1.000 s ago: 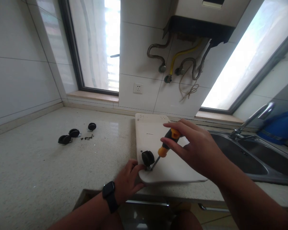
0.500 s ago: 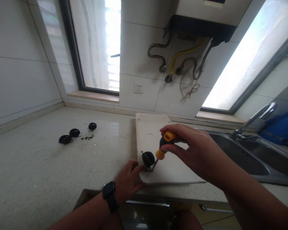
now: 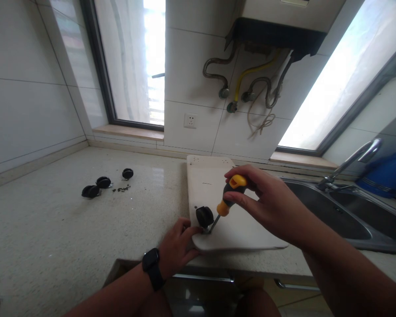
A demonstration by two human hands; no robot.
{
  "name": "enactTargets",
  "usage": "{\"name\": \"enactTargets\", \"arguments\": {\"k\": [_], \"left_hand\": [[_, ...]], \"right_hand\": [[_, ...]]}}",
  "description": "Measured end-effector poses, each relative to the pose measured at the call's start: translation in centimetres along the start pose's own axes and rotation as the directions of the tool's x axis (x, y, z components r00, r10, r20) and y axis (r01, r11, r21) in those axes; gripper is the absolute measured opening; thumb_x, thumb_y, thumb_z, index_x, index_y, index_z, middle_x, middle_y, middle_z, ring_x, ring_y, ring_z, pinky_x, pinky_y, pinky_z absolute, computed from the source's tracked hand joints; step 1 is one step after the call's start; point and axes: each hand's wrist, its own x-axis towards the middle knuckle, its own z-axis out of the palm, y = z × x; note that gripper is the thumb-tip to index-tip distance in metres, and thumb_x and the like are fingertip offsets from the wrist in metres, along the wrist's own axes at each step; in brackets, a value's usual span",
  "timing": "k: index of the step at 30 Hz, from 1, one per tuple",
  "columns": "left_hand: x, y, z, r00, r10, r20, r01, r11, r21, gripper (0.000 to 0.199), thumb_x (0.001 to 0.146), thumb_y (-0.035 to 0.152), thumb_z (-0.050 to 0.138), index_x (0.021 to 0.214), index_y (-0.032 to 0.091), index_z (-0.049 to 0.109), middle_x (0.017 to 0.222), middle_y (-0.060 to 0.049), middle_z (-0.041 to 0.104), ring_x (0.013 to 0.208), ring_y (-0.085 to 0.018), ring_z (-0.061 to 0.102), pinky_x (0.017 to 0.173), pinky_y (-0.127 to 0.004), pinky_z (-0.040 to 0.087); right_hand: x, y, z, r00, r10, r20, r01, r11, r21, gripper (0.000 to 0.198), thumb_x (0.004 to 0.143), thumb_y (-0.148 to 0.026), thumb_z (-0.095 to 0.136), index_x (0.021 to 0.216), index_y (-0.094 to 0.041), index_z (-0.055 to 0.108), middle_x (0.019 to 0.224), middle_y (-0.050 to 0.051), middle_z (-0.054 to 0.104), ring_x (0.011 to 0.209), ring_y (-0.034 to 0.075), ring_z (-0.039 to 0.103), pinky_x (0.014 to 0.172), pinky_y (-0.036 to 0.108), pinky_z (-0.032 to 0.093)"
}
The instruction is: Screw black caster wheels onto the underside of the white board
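Note:
My right hand is closed around the yellow-and-black handle of a screwdriver. The screwdriver leans, its tip down at the mounting plate of a black caster wheel. That caster stands at the near left corner of a white board lying flat on the counter. My left hand, with a black watch on the wrist, grips the same corner, a fingertip touching beside the caster's plate. The screw under the tip is too small to make out.
Three loose black casters and several small screws lie on the speckled counter at left. A double sink with a faucet is to the right. Above hangs a water heater with hoses.
My right hand and the screwdriver handle have shifted slightly right and up, and the handle has turned a little. My left hand stays at the board's corner.

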Motion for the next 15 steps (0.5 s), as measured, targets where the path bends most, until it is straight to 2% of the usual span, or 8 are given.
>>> {"name": "enactTargets", "arguments": {"k": [2,4,6,9,15], "left_hand": [[-0.1,-0.1,0.1,1.0,-0.001,-0.006,0.001,1.0,0.003,0.052,0.09,0.047,0.073,0.134,0.025,0.059,0.121,-0.01,0.05,0.104,-0.026,0.06,0.086,-0.043,0.058],[-0.2,-0.2,0.2,1.0,-0.009,-0.013,0.009,1.0,0.016,0.052,0.089,0.047,0.074,0.133,0.025,0.059,0.12,-0.009,0.05,0.103,-0.026,0.061,0.084,-0.043,0.058],[-0.2,-0.3,0.4,1.0,-0.008,-0.018,0.008,1.0,0.024,0.052,0.089,0.047,0.075,0.133,0.025,0.059,0.119,-0.009,0.05,0.103,-0.025,0.061,0.084,-0.042,0.058],[-0.2,-0.4,0.5,1.0,0.003,-0.023,-0.002,1.0,0.026,0.05,0.089,0.046,0.074,0.133,0.025,0.06,0.119,-0.009,0.05,0.102,-0.025,0.06,0.082,-0.041,0.058],[-0.1,-0.6,0.4,1.0,-0.004,-0.017,0.005,0.998,0.059,0.049,0.087,0.041,0.076,0.131,0.026,0.063,0.115,-0.008,0.05,0.097,-0.025,0.059,0.081,-0.044,0.059]], "right_hand": [[0.0,0.7,-0.4,0.987,-0.03,0.156,0.01,0.992,0.129,0.042,0.096,-0.043,0.063,0.136,-0.032,0.056,0.122,0.006,0.07,0.104,0.022,0.071,0.09,0.042,0.059],[-0.1,1.2,-0.4,0.971,-0.072,0.229,0.015,0.971,0.24,0.043,0.099,-0.038,0.06,0.141,-0.034,0.05,0.125,0.005,0.069,0.107,0.021,0.071,0.093,0.041,0.059],[-0.2,1.4,-0.1,0.98,-0.085,0.183,0.029,0.957,0.288,0.036,0.098,-0.032,0.061,0.133,-0.032,0.054,0.122,0.004,0.071,0.106,0.021,0.071,0.094,0.041,0.059],[-0.4,1.0,0.6,0.994,-0.054,0.1,0.026,0.964,0.263,0.031,0.094,-0.025,0.064,0.124,-0.03,0.058,0.117,0.004,0.073,0.105,0.023,0.072,0.092,0.042,0.06],[-0.9,0.2,1.2,0.999,-0.006,0.053,-0.006,0.977,0.212,0.03,0.091,-0.021,0.064,0.12,-0.028,0.057,0.109,0.006,0.076,0.1,0.024,0.074,0.083,0.041,0.062]]}}
